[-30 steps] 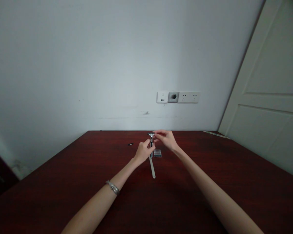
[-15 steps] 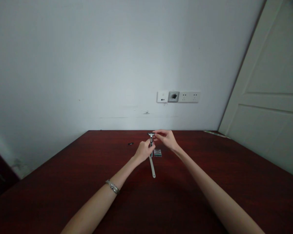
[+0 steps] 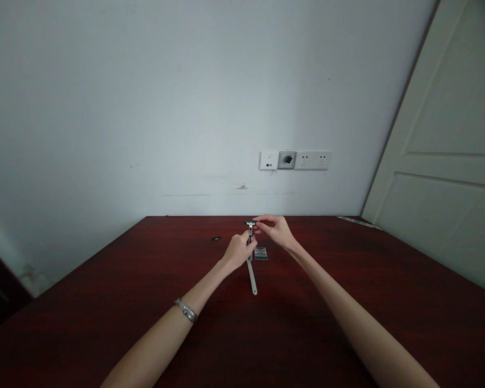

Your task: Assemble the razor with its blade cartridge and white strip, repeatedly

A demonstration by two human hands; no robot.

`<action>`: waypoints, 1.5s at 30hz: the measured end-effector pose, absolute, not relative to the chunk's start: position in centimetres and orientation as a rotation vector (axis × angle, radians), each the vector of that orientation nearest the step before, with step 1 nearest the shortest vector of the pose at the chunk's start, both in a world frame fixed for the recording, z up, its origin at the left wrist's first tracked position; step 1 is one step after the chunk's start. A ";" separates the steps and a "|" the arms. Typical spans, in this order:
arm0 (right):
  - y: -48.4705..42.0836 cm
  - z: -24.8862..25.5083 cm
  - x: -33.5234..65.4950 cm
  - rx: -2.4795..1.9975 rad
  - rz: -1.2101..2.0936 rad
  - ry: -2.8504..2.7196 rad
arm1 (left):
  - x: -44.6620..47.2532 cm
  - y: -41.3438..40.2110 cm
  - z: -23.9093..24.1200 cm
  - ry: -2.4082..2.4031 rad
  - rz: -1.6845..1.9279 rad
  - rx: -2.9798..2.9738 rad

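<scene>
A small metal safety razor (image 3: 250, 228) stands upright above the dark red table (image 3: 105, 302). My left hand (image 3: 237, 251) is closed round its handle. My right hand (image 3: 275, 230) pinches the razor's head from the right side with fingertips together. Just below the hands a pale flat strip (image 3: 252, 277) lies on the table, pointing toward me. A small clear box (image 3: 261, 254) sits on the table under my right hand. A metal bracelet (image 3: 186, 310) is on my left wrist.
A tiny dark object (image 3: 215, 238) lies on the table left of the hands. White wall sockets (image 3: 295, 160) are on the wall behind. A pale door (image 3: 448, 161) stands at the right. A thin pale strip (image 3: 358, 221) lies at the table's far right edge.
</scene>
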State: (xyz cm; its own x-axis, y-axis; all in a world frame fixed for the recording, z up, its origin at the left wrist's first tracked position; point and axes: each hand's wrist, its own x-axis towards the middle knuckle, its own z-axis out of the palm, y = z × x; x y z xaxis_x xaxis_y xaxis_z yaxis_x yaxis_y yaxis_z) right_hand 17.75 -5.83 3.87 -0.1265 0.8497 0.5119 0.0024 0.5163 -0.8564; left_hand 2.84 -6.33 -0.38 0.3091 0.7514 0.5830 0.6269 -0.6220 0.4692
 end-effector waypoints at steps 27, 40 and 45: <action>-5.7 3.9 18.0 -0.734 0.815 -1.610 | 2.8 -6.9 0.2 1.204 1.229 2.358; -6.0 4.3 18.1 -0.690 0.869 -1.592 | 2.7 -6.7 0.3 1.228 1.209 2.398; -6.0 4.3 18.2 -0.690 0.869 -1.586 | 2.8 -6.7 0.3 1.268 1.183 2.406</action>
